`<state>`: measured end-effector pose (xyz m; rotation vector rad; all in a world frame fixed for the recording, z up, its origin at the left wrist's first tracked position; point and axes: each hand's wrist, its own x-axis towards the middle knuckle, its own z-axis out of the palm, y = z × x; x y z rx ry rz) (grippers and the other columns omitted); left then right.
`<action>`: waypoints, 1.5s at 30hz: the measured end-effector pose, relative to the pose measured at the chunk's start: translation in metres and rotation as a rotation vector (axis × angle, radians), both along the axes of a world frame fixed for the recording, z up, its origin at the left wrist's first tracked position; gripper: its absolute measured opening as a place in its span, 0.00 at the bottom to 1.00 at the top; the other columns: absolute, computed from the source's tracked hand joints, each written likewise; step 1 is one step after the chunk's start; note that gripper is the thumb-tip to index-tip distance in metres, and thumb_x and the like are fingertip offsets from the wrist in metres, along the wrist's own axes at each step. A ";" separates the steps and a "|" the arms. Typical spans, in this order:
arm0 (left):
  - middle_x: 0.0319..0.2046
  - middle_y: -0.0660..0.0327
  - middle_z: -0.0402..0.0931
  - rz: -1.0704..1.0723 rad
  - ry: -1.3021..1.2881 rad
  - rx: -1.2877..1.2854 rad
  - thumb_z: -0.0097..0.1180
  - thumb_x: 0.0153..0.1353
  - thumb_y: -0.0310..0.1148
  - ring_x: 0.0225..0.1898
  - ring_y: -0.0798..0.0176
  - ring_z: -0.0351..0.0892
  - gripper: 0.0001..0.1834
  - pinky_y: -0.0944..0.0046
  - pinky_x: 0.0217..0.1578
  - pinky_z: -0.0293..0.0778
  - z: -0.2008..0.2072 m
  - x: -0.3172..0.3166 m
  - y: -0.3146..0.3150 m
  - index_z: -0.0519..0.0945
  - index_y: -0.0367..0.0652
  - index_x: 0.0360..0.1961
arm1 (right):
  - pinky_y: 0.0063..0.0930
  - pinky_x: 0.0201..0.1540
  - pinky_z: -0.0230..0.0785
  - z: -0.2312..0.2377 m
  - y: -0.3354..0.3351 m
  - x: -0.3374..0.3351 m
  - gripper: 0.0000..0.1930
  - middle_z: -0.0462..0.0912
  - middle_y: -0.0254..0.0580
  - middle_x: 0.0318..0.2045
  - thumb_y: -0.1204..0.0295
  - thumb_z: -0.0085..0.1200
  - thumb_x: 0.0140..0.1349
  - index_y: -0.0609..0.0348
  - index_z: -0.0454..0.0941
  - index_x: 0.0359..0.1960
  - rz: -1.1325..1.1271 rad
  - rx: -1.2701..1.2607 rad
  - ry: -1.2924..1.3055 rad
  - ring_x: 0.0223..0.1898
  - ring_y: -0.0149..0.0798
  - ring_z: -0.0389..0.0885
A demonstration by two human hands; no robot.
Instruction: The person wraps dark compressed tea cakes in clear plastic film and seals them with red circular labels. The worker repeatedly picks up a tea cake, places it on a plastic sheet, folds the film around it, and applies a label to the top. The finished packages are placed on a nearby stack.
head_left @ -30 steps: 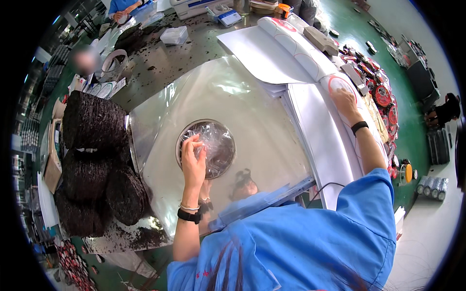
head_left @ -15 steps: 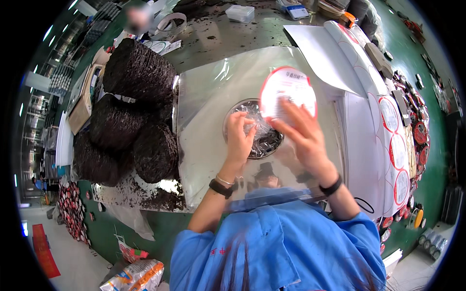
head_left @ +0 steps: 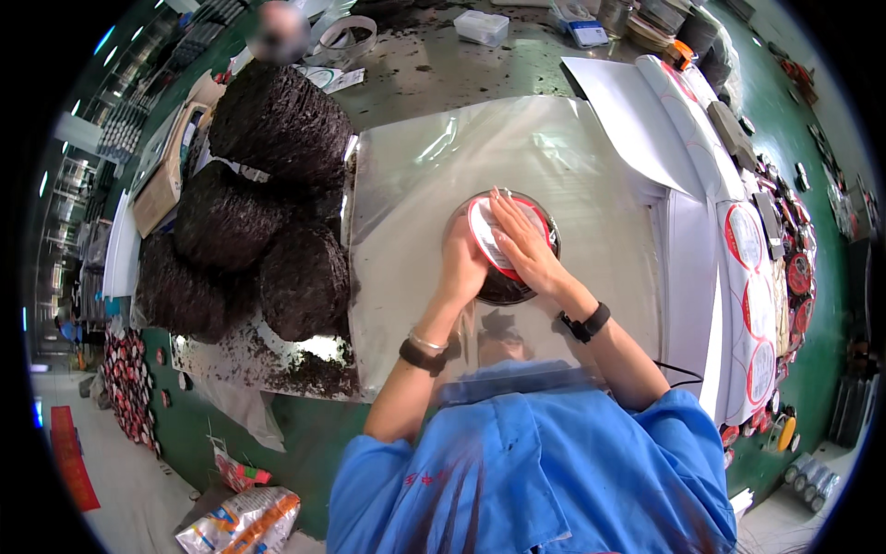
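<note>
A round white label (head_left: 482, 233) with a red rim lies over a round, clear-wrapped package (head_left: 506, 293) with dark contents. My right hand (head_left: 532, 251) rests flat on the label, its fingers straight and pointing away from me. At the label's left edge is my left hand (head_left: 463, 263), against the side of the package. The label covers most of its fingers, so their shape is hidden. Below both hands is a shiny plastic-covered work surface (head_left: 406, 305).
Large dark, rough cylindrical bundles (head_left: 286, 129) are stacked at the left. On the right, a sheet of round red-rimmed labels (head_left: 760, 309) curves over the table edge. A clear plastic box (head_left: 482, 28) and a small scale (head_left: 587, 33) stand at the back.
The label has come down and left onto the package. My right hand has moved with it and now lies flat on it. My left hand's raised fingers have lowered to its edge.
</note>
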<state>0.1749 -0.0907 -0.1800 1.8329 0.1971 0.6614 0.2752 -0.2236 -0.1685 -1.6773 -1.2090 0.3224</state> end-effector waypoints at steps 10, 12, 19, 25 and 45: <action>0.66 0.48 0.68 0.269 0.334 0.084 0.47 0.78 0.46 0.69 0.47 0.63 0.25 0.49 0.69 0.60 -0.020 -0.037 0.023 0.68 0.41 0.67 | 0.73 0.76 0.27 -0.005 0.018 -0.042 0.35 0.46 0.42 0.81 0.56 0.53 0.68 0.50 0.62 0.75 -0.180 -0.379 -0.636 0.80 0.66 0.34; 0.62 0.53 0.72 0.163 0.266 -0.216 0.49 0.78 0.48 0.64 0.54 0.69 0.24 0.53 0.64 0.67 -0.004 -0.040 0.024 0.69 0.44 0.66 | 0.74 0.75 0.26 -0.002 0.014 -0.040 0.36 0.44 0.42 0.81 0.55 0.55 0.67 0.49 0.63 0.75 -0.176 -0.387 -0.607 0.80 0.66 0.33; 0.47 0.63 0.79 0.078 0.093 -0.963 0.63 0.69 0.45 0.46 0.67 0.79 0.26 0.66 0.38 0.75 0.008 -0.036 0.027 0.72 0.45 0.60 | 0.76 0.73 0.35 0.024 -0.018 -0.046 0.48 0.43 0.51 0.80 0.45 0.65 0.58 0.49 0.58 0.77 -0.094 -0.236 -0.306 0.77 0.76 0.39; 0.58 0.61 0.77 0.123 0.031 -0.561 0.64 0.69 0.43 0.60 0.67 0.73 0.25 0.61 0.64 0.68 0.031 -0.034 0.014 0.75 0.42 0.60 | 0.31 0.54 0.76 0.098 -0.049 -0.008 0.15 0.87 0.46 0.51 0.75 0.52 0.73 0.61 0.82 0.58 -0.111 0.030 0.147 0.50 0.40 0.86; 0.37 0.71 0.76 0.434 0.293 -0.808 0.55 0.76 0.42 0.37 0.75 0.76 0.11 0.70 0.37 0.74 0.048 -0.035 0.038 0.75 0.45 0.45 | 0.43 0.60 0.72 -0.004 -0.116 0.572 0.33 0.84 0.53 0.56 0.53 0.69 0.57 0.58 0.78 0.60 -1.124 -0.317 -0.441 0.59 0.53 0.81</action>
